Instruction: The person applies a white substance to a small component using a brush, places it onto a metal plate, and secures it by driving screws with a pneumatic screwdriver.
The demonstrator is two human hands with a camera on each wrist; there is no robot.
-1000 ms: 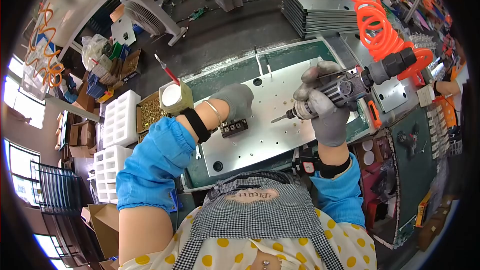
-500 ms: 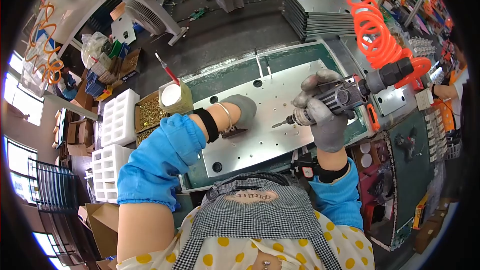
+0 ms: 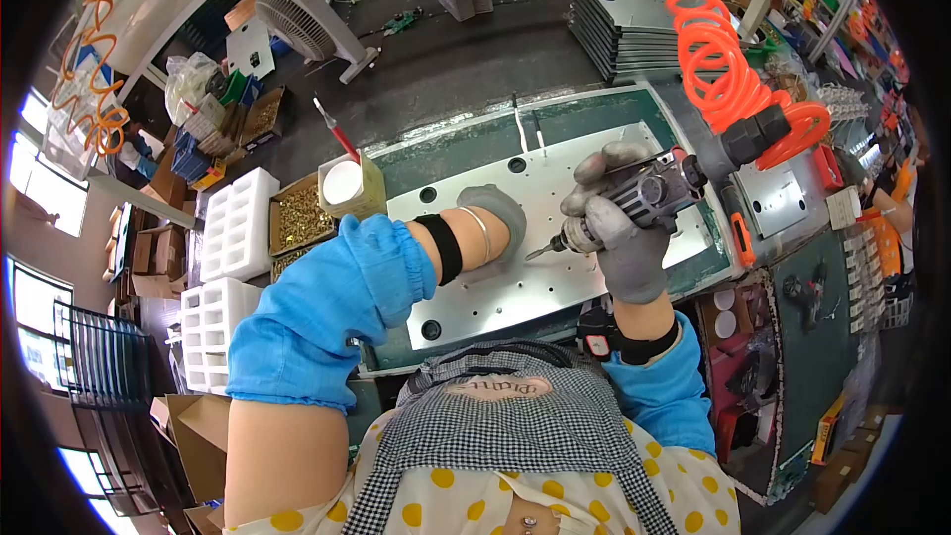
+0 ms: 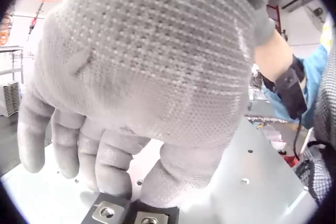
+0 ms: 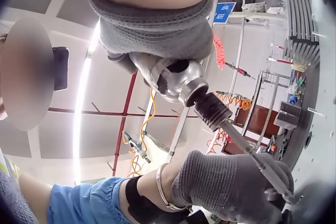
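My gloved left hand [image 3: 498,214] is low over a flat metal plate [image 3: 456,302] with several holes. In the left wrist view its thumb and forefinger pinch a black terminal block [image 4: 131,214] with square metal terminals; from the head view the hand hides this block. My gloved right hand [image 3: 626,243] grips a grey air screwdriver [image 3: 659,188], fingers wrapped around its body. The tool's long bit [image 5: 265,174] points down toward the plate, its tip close beside the left hand in the right wrist view.
An orange coiled air hose [image 3: 715,59] runs up from the tool. Left of the plate stand a box of brass screws [image 3: 300,213], a small container [image 3: 359,193] and white foam trays [image 3: 238,223]. A stack of metal plates [image 3: 634,35] lies behind.
My left hand has carried the terminal block to the right across the plate, and the block is now hidden from above. The right hand with the air screwdriver has shifted slightly left.
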